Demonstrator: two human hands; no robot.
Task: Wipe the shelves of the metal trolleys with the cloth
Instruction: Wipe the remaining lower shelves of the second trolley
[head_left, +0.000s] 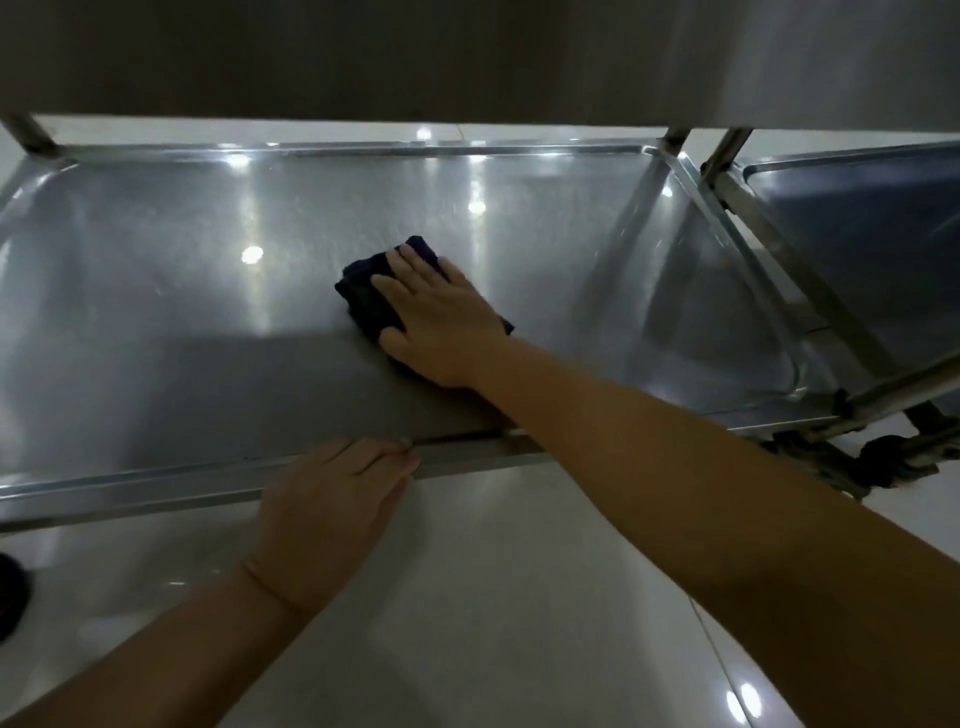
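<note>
Dark cloth (363, 299) mostly under right hand (441, 325) | left hand (327, 499) holds shelf rim (130, 486)

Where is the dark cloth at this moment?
Head view: the dark cloth lies near the middle of the trolley shelf, pressed flat under the right hand; the left hand grips its front rim.

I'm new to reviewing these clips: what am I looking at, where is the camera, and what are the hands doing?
No machine here: a person works with bare hands, filmed by one camera worn on the head, looking down. The shiny tray is a shelf of a metal trolley; a second trolley stands beside it, on the picture's right. The right hand presses a dark blue cloth flat on the shelf, fingers straight. The left hand grips the shelf's near rim.
</note>
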